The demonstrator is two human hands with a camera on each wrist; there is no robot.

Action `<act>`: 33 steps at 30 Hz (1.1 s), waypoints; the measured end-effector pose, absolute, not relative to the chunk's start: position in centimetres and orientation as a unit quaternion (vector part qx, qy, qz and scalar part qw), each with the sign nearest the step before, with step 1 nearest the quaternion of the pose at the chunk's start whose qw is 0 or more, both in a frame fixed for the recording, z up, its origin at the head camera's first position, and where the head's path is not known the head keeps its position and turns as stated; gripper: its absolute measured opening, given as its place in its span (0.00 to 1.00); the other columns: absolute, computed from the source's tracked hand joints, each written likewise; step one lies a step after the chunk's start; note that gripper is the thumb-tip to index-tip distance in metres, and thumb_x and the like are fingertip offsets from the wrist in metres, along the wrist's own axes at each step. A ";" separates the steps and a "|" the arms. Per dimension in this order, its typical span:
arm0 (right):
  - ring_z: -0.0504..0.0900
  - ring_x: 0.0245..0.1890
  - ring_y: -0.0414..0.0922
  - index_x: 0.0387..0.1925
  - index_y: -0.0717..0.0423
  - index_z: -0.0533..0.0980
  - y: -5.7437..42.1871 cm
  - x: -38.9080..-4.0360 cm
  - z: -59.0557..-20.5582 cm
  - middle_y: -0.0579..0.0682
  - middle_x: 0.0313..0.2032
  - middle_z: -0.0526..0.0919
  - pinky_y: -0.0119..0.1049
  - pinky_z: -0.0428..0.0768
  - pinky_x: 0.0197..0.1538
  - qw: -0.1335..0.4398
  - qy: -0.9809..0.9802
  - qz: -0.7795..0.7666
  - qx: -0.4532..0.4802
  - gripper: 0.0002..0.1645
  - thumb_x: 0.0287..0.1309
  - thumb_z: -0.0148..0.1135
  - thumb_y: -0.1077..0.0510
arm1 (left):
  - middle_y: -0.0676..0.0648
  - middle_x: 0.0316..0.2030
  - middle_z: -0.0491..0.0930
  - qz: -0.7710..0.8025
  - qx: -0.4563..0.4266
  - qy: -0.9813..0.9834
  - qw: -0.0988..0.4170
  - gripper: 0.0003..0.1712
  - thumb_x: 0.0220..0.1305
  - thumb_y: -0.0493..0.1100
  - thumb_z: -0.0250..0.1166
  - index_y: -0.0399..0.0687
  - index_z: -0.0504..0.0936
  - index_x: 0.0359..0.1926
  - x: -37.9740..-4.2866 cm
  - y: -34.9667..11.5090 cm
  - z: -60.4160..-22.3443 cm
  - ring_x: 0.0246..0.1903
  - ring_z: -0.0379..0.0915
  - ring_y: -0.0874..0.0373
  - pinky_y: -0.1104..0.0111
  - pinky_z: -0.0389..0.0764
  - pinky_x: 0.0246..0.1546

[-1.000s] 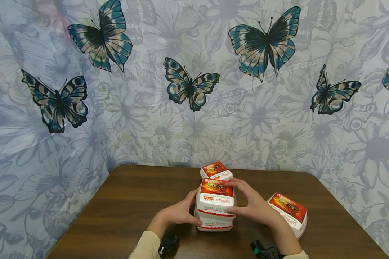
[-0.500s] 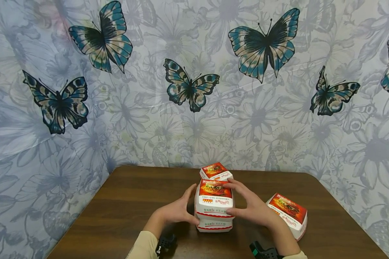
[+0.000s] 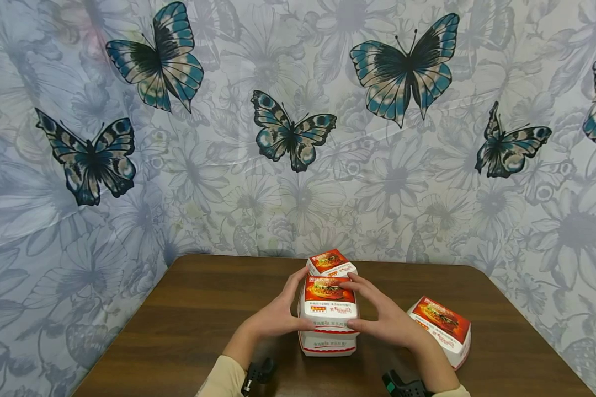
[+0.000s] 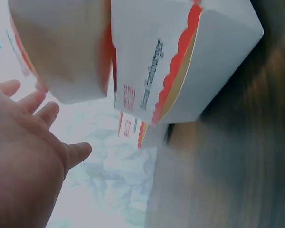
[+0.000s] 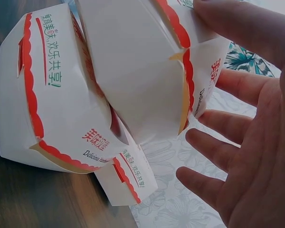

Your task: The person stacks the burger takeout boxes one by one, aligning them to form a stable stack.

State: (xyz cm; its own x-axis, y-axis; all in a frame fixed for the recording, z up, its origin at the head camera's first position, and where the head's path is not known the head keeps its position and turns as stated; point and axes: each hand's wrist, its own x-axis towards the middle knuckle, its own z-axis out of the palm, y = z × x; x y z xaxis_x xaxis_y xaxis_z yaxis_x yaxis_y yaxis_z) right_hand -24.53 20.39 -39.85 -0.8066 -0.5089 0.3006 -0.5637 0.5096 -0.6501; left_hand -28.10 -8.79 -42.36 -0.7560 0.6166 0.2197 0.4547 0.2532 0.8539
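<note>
Two white-and-red paper burger boxes are stacked at the table's middle. The upper burger box (image 3: 330, 300) sits somewhat askew on the lower burger box (image 3: 328, 346), with a narrow gap between them in the right wrist view. My right hand (image 3: 387, 314) holds the upper box's right side, thumb on the front and index finger farther back. On the left, my left hand (image 3: 273, 314) reaches around the upper box with extended fingers. Its thumb overlaps the front, and its fingertips (image 4: 40, 95) are at the box's edge; firm contact cannot be told.
Another burger box (image 3: 334, 263) stands just behind the stack. One more burger box (image 3: 442, 328) lies angled to the right, beside my right forearm. All rest on a brown wooden table (image 3: 203, 298) backed by a butterfly-patterned cloth (image 3: 218, 209).
My left hand has risen from the lower box to the upper one's side. The upper box has shifted slightly left and toward me, with my right hand still on it.
</note>
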 end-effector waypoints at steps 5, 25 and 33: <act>0.54 0.76 0.63 0.72 0.37 0.64 20.4 -24.6 -39.9 0.48 0.78 0.54 0.69 0.65 0.63 0.033 -0.867 0.389 0.310 0.40 0.60 0.69 0.44 | 0.53 0.77 0.41 0.508 0.332 0.790 0.081 0.60 0.55 0.62 0.74 0.75 0.40 0.77 -27.9 -8.2 -42.2 0.75 0.43 0.51 0.44 0.58 0.71; 0.52 0.76 0.64 0.74 0.44 0.60 21.1 -25.0 -40.5 0.54 0.78 0.53 0.72 0.59 0.66 0.052 -0.850 0.440 0.286 0.35 0.70 0.58 0.53 | 0.51 0.77 0.35 0.510 0.350 0.782 0.081 0.63 0.54 0.67 0.72 0.73 0.37 0.77 -27.9 -8.1 -42.6 0.76 0.39 0.49 0.47 0.59 0.70; 0.51 0.75 0.68 0.73 0.53 0.61 21.4 -26.6 -40.6 0.61 0.76 0.54 0.74 0.56 0.66 0.073 -0.857 0.450 0.239 0.33 0.72 0.57 0.52 | 0.53 0.77 0.33 0.516 0.343 0.780 0.087 0.63 0.53 0.68 0.72 0.76 0.37 0.77 -27.9 -8.3 -42.5 0.76 0.38 0.49 0.47 0.58 0.70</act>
State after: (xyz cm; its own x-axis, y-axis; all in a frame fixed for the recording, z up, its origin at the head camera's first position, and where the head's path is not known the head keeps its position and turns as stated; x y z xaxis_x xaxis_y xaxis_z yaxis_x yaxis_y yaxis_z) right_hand -26.62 21.37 -40.63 -0.8749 -0.3446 0.3404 -0.4758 0.4797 -0.7372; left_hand -27.87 -8.28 -42.48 -0.7495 0.6251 0.2181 0.4457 0.2327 0.8644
